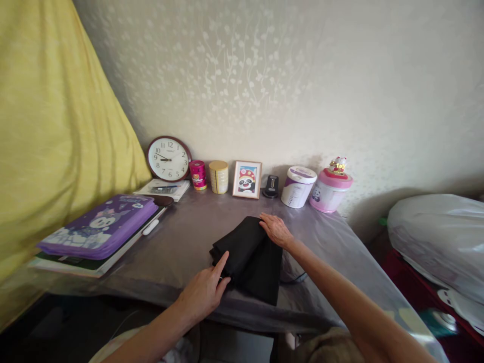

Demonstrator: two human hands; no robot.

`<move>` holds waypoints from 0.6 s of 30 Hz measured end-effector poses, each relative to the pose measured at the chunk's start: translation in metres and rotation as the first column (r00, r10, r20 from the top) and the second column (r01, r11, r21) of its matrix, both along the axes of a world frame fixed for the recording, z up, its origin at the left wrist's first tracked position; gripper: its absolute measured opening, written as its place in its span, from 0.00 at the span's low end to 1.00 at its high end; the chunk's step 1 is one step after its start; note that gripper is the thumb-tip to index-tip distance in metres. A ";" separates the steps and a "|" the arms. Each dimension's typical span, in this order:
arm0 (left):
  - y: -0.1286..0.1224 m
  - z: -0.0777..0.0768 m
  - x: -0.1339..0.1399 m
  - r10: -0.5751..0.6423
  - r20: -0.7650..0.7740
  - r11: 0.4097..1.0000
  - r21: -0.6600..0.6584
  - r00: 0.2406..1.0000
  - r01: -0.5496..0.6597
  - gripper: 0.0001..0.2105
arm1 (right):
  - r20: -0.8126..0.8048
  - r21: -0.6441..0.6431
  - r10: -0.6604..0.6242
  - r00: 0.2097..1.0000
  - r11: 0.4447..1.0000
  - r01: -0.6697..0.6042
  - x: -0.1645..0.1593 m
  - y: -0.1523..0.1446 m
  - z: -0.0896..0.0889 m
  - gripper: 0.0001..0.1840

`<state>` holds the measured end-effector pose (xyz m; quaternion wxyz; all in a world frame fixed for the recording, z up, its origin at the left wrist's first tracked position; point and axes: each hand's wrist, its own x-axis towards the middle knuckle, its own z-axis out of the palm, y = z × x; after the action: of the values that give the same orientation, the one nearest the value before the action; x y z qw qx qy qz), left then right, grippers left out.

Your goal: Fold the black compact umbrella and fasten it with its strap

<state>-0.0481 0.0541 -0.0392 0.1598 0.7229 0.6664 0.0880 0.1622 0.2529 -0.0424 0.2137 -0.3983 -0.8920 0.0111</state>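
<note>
A folded black cloth (251, 257) lies near the front of the table, its layers showing along the left side and its right part spread toward the front edge. At its left edge, my left hand (206, 290) grips the fold, with the index finger stretched over the top and the thumb lower down. Some of that hand's fingers are hidden at the cloth. My right hand (276, 229) lies fairly flat over the far right corner of the cloth, fingers extended on it.
Along the wall stand a round clock (169, 159), a pink can (198, 175), a yellow-lidded container (218, 177), a framed panda picture (247, 180), a black device (271, 186), a white tub (298, 187) and a pink tub (329, 190). Left is a purple folder (100, 227); a dark cord (297, 279) lies right.
</note>
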 end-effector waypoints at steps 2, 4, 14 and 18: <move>0.000 0.000 0.000 -0.002 -0.003 1.000 -0.003 1.000 0.002 0.26 | -0.052 0.068 0.070 0.996 0.996 -0.066 -0.001 -0.009 0.005 0.18; 0.000 0.000 0.000 -0.006 0.004 1.000 0.003 1.000 0.006 0.26 | -0.034 0.102 0.232 0.972 0.968 -0.228 -0.004 -0.022 0.005 0.19; 0.003 -0.004 -0.005 0.015 0.021 1.000 0.009 1.000 -0.015 0.26 | -0.139 -0.109 -0.088 0.986 0.991 0.073 0.026 0.006 0.000 0.15; 0.004 -0.002 -0.009 0.022 0.102 1.000 0.014 0.995 -0.024 0.26 | -0.099 -0.285 -0.099 0.990 0.956 0.067 0.056 0.001 0.004 0.14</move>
<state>-0.0569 0.0581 -0.0416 0.1871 0.7109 0.6650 0.1318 0.2179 0.2536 -0.0384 0.2049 -0.4604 -0.8505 0.1509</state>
